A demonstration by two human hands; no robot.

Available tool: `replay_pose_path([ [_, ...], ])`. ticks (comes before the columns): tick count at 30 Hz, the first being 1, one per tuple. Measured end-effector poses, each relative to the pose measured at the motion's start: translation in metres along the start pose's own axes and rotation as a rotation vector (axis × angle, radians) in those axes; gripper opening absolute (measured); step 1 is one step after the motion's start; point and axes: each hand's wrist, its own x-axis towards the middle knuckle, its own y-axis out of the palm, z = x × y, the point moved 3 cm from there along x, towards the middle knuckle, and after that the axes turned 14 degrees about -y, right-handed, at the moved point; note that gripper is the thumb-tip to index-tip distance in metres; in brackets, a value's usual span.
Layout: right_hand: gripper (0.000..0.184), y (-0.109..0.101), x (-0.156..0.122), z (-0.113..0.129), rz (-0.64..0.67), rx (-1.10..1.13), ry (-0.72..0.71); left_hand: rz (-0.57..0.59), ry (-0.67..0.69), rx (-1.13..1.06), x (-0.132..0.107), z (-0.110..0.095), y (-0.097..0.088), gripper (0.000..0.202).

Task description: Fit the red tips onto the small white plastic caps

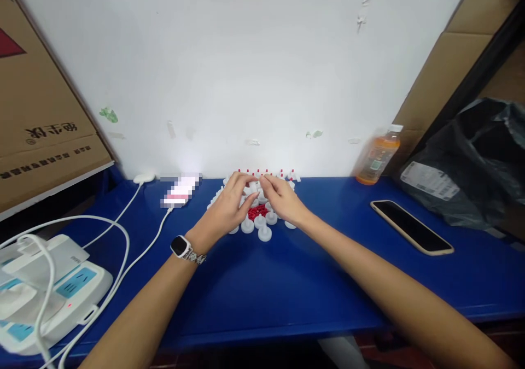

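Observation:
Over a cluster of white round caps with nozzles [264, 233], both hands work close together. My left hand [232, 202], with a watch on the wrist, curves over the left side of the cluster, thumb and fingers apart, and white caps show in the gap. My right hand [283, 198] is closed, its fingertips pinched near the left fingertips; whatever it holds is hidden. A small pile of red tips [258, 211] lies among the caps below the hands. Behind them, several white caps with red tips [281, 173] stand along the wall.
On the left are a power strip [77, 287] with white cables and a lit phone [180, 189], its screen blurred out. To the right stand an orange drink bottle [378, 156], a dark phone [412, 227] and a dark plastic bag [467, 167]. A white wall [262, 74] borders the blue table [262, 298].

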Motion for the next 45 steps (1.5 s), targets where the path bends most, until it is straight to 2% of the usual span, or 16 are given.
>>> replay_pose_path([
  [4, 0.045, 0.0, -0.003, -0.016, -0.073, 0.189, 0.214, 0.01, 0.063, 0.175, -0.001, -0.003, -0.013, 0.031],
  [7, 0.043, -0.012, -0.01, -0.028, -0.132, 0.247, 0.374, -0.078, 0.003, 0.189, -0.001, 0.005, -0.032, 0.031],
  [8, 0.043, -0.016, -0.012, -0.03, -0.136, 0.204, 0.372, -0.13, -0.018, 0.175, -0.001, 0.009, -0.038, 0.031],
  [10, 0.04, -0.018, -0.015, -0.029, -0.064, 0.056, 0.27, -0.101, -0.063, 0.147, -0.001, 0.019, -0.04, 0.03],
  [13, 0.025, -0.008, -0.017, -0.022, 0.154, -0.13, 0.084, -0.006, -0.113, 0.094, -0.003, 0.029, -0.031, 0.03],
  [15, 0.016, -0.003, -0.017, -0.02, 0.21, -0.138, 0.053, 0.037, -0.139, 0.072, -0.005, 0.032, -0.021, 0.032],
  [19, 0.023, -0.01, -0.016, -0.018, 0.093, 0.088, 0.115, 0.084, -0.142, 0.044, -0.004, 0.028, -0.004, 0.038],
  [23, 0.021, -0.027, -0.012, -0.02, -0.003, 0.323, 0.119, 0.062, -0.102, 0.0, 0.006, 0.015, 0.011, 0.047],
  [25, 0.02, -0.039, -0.008, -0.025, -0.079, 0.305, 0.112, 0.021, -0.091, -0.01, 0.012, 0.009, 0.015, 0.051],
  [28, 0.014, -0.059, 0.001, -0.041, -0.17, 0.074, 0.1, -0.035, -0.11, 0.021, 0.016, 0.008, 0.018, 0.054],
  [31, 0.007, -0.067, 0.007, -0.063, -0.075, -0.205, 0.121, -0.003, -0.118, 0.061, 0.012, 0.012, 0.02, 0.035],
  [35, 0.012, -0.057, 0.009, -0.087, 0.138, -0.385, 0.173, 0.05, -0.126, 0.092, 0.004, 0.019, 0.022, 0.025],
  [42, 0.013, -0.043, 0.019, -0.093, 0.362, -0.426, 0.223, 0.07, -0.12, 0.084, 0.001, 0.016, 0.025, 0.022],
  [45, 0.01, -0.039, 0.024, -0.094, 0.403, -0.432, 0.235, 0.059, -0.109, 0.081, 0.001, 0.014, 0.024, 0.021],
])
